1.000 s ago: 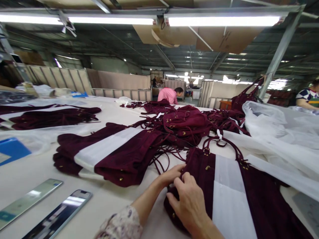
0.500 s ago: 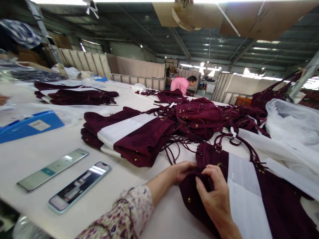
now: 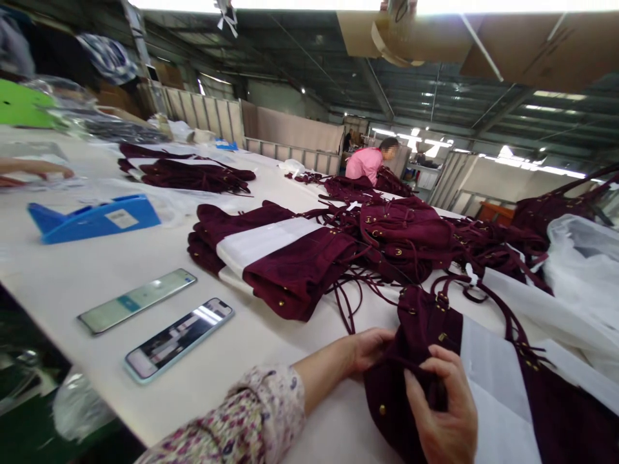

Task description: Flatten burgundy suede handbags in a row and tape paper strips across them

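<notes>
A dark maroon handbag (image 3: 387, 422) with brass studs lies on the table at the lower right, a white paper band (image 3: 500, 386) wrapped around it. Its handles arch above the band, with a white tie on them. At the bag's left end my left hand (image 3: 372, 349) grips the edge, its fingertips hidden behind the fabric. My right hand (image 3: 445, 409) pinches the folded fabric of the same end between thumb and fingers. Close to both hands, beyond the bag, lies a stack of banded maroon bags (image 3: 294, 270) with thin cords trailing from it.
Two phones, one greenish (image 3: 138, 301) and one pale blue (image 3: 178, 338), lie near the table's left edge. Behind them stands a blue tape dispenser (image 3: 94, 218). Clear plastic (image 3: 585, 270) is heaped at right. A person in pink (image 3: 365, 164) bends over more bags; another person's hand (image 3: 36, 169) is far left.
The view has swung left, so the table's things appear farther right. Both my hands stay on the handbag's end, with little change in their hold.
</notes>
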Demonstrator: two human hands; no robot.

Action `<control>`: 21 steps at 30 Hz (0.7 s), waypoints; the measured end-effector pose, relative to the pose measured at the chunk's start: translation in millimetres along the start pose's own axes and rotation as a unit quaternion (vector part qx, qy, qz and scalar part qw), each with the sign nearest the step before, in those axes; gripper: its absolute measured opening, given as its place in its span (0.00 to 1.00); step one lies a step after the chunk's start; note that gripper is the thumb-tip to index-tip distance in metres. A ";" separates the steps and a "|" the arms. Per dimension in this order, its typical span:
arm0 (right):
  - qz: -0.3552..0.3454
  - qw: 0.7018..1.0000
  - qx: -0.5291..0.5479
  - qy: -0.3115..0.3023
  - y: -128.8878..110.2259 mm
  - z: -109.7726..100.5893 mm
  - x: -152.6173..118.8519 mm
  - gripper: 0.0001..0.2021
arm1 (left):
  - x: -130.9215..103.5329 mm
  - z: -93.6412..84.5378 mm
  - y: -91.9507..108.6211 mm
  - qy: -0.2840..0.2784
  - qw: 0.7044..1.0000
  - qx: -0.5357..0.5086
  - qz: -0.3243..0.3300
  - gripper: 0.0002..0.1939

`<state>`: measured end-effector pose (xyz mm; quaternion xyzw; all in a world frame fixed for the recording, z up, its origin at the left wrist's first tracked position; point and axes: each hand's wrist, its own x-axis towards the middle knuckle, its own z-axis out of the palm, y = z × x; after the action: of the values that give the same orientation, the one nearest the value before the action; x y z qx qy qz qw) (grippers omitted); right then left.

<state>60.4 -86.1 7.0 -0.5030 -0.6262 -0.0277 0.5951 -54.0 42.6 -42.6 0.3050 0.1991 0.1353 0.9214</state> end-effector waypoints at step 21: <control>-0.104 0.987 -0.038 -0.114 -5.7 35.9 -15.6 0.21 | -43.9 9.1 48.9 0.268 0.780 0.552 0.124 0.09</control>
<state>27.6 -75.5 -12.3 -0.4571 -0.7374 -0.0558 0.4941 -95.0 59.6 6.7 0.7347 0.4389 0.1913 0.4806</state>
